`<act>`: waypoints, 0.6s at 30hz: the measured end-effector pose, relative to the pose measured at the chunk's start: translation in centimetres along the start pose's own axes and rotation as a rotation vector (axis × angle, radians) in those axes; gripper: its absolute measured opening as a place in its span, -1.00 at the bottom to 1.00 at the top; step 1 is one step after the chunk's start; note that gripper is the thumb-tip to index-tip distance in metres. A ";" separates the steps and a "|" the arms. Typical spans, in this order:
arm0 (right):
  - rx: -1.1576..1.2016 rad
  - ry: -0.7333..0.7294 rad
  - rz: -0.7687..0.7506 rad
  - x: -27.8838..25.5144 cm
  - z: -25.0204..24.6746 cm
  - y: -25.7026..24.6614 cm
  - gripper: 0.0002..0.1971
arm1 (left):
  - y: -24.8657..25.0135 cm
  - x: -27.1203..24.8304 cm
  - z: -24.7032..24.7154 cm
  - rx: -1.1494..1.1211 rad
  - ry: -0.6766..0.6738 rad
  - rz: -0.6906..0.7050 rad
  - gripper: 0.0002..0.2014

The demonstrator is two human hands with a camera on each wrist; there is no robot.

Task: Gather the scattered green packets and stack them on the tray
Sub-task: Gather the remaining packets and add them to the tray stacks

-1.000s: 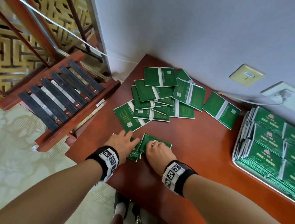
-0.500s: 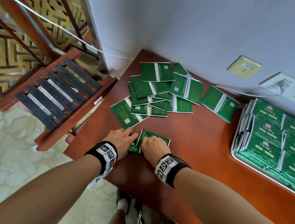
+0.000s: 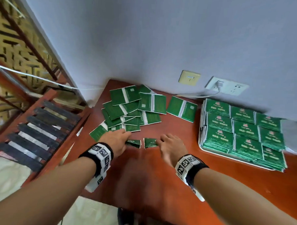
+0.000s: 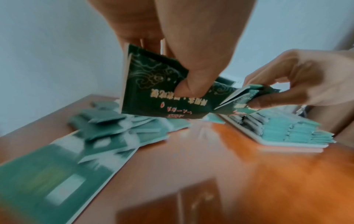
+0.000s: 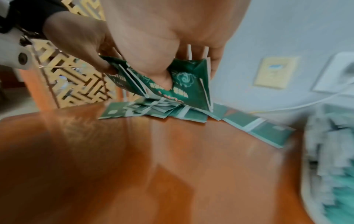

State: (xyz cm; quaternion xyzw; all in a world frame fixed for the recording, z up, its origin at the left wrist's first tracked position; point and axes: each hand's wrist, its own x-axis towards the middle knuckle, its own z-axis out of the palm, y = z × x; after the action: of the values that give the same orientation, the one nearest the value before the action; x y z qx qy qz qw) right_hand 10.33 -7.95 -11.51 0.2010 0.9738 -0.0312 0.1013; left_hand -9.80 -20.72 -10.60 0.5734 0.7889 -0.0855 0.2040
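Two small bundles of green packets are held just above the desk [image 3: 141, 180], near its front edge: the left hand [image 3: 116, 141] has its grip closed on one bundle [image 3: 133, 143], thumb pressing the face, and the right hand [image 3: 172, 147] pinches the other bundle [image 3: 150, 142], the two lying just apart. In the right wrist view the right hand's packets [image 5: 184, 84] fan open at their white edges, so that bundle looks loosely squared. Beyond the hands, at the far left of the desk against the wall [image 3: 164, 36], lies the scattered heap [image 3: 132, 110] of overlapping packets, with one folded pair [image 3: 182, 107] apart to its right. The tray [image 3: 210, 150] sits at the right, already covered with rows of stacked packets [image 3: 244, 130]. The likely trouble is a slippery, fanned bundle shedding packets on the way across, or a landing that nudges the tray's leaning front stacks, which overhang its near rim. Open wood lies between hands and tray, so the path is free; the desk's left edge drops toward a slatted chair [image 3: 41, 133], and the heap's nearest packet lies close to that edge.
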 end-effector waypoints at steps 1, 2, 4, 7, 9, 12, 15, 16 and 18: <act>-0.001 0.061 0.027 -0.6 -0.8 1.7 -0.77 | 1.4 0.9 -1.7 0.000 0.046 0.036 -0.77; 0.004 0.121 0.059 -1.1 -1.6 3.5 -0.75 | 3.0 1.9 -3.3 -0.005 0.088 0.065 -0.81; 0.011 0.237 0.132 -2.6 -3.4 7.2 -0.73 | 6.7 3.8 -6.5 -0.015 0.153 0.108 -0.88; 0.028 0.353 0.212 -5.2 -5.4 13.2 -0.72 | 13.3 6.9 -10.4 -0.046 0.218 0.167 -0.87; 0.051 0.393 0.254 -7.3 -6.0 17.5 -0.64 | 17.8 9.0 -12.3 -0.049 0.256 0.190 -0.83; 0.075 0.439 0.332 -11.1 -5.7 24.1 -0.65 | 24.7 12.0 -14.0 -0.048 0.273 0.224 -0.82; 0.093 0.454 0.419 -14.9 -4.5 30.3 -0.65 | 31.2 15.3 -14.7 -0.047 0.261 0.266 -0.78; 0.101 0.446 0.448 -16.1 -3.8 32.1 -0.64 | 33.2 16.3 -14.7 -0.047 0.251 0.283 -0.75; 0.109 0.410 0.486 -18.3 -2.4 35.6 -0.60 | 37.0 18.3 -14.4 -0.031 0.228 0.308 -0.71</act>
State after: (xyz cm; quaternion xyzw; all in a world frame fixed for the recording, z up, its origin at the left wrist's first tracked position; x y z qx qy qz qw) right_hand 40.50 17.95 -6.07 0.4349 0.8943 -0.0173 -0.1036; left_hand 16.97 12.66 -1.60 0.6900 0.7111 0.0244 0.1328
